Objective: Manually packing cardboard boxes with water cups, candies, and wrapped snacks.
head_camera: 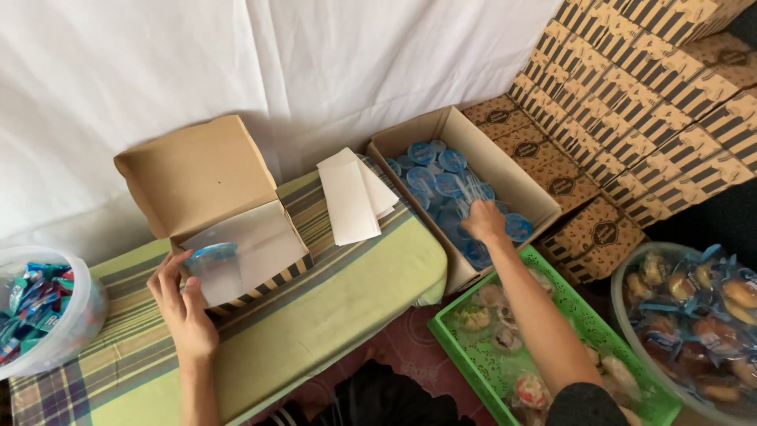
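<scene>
Two hands work apart: the left hand (180,304) grips a blue-lidded cup (211,254) lying on its side, lid facing up-right, inside the open striped box (236,260), while the right hand (482,221) reaches, fingers curled, among matching sealed cups (441,183) filling a cardboard carton (505,170).

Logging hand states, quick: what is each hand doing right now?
Left hand: closed on a blue-lidded cup, placing it in the open snack box.
Right hand: reaching into the carton of cups; grip cannot be told.
</scene>
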